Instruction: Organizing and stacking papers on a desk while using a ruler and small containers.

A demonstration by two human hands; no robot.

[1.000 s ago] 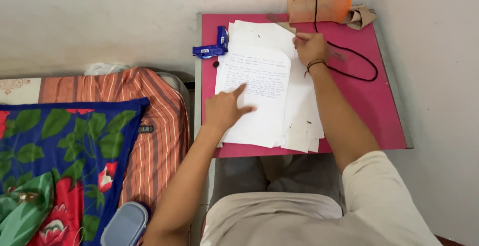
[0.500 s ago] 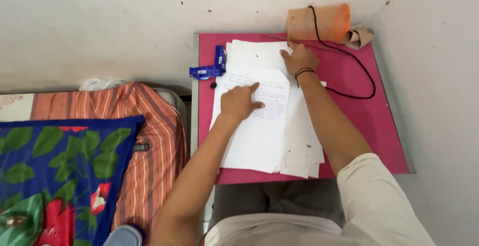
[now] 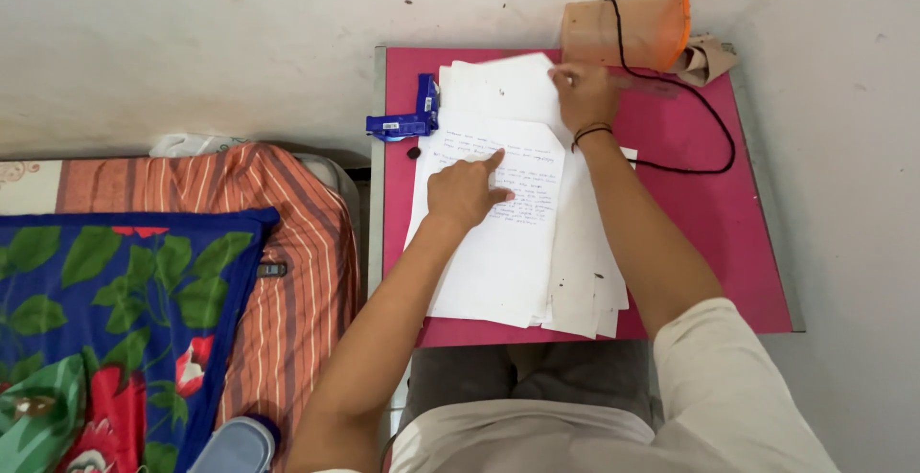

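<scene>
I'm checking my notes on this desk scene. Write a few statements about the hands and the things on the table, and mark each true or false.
1. The left hand points with its index finger at the handwritten sheet. True.
2. The right hand rests on the orange mesh holder. False: it lies on the upper papers, beside the holder.
3. A blue stapler lies left of the papers. True.
4. The table is green. False: it is pink.
5. A black cord loops on the table. True.

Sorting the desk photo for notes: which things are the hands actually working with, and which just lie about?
In use:
left hand pointing on handwritten sheet
right hand on paper stack

Lying about:
blue stapler
orange cup
black cord
floral blanket
</scene>
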